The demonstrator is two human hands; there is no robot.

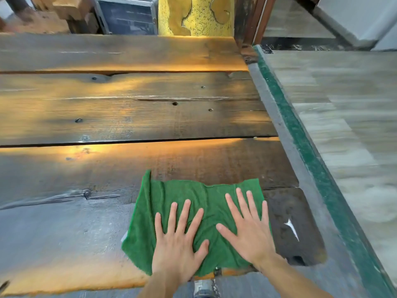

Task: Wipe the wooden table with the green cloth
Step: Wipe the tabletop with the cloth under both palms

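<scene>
Both hands lie flat with fingers spread, gripping nothing: the left hand point(179, 239) and right hand point(250, 229) press side by side on the green cloth point(171, 194). The cloth lies spread at the near right corner of the wooden table point(129, 117). Beyond the table's far edge stands a yellow speckled column point(193, 16).

Warm orange glare streaks the dark wooden table point(129, 117); edges bend with wide-angle distortion, slightly blurred.
</scene>
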